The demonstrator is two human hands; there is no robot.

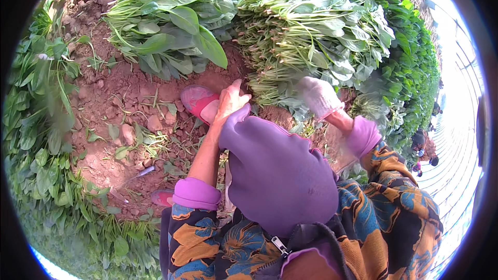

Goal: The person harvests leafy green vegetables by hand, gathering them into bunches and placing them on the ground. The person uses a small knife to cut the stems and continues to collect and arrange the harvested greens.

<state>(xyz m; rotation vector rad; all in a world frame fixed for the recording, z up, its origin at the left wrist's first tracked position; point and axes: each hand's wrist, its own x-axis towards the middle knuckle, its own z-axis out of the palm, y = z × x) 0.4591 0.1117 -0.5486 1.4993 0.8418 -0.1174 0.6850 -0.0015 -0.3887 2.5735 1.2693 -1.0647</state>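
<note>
My bare left hand is beside the cut stem ends of a leafy green bundle, next to a red shoe. Two of its fingers stand apart, and no held object shows. My right hand, in a whitish knit glove, is at the leafy side of the same bundle; its fingertips are blurred, so its grip is unclear. Between and beyond the hands lies a large pile of spinach-like greens, stems facing left. Another heap of greens lies at the upper left on reddish soil.
Growing leafy plants border the left and the far right. A slim object with a pale purplish end lies on the soil at left, among clods and loose leaves. Several people appear tiny at far right, near a ribbed translucent covering.
</note>
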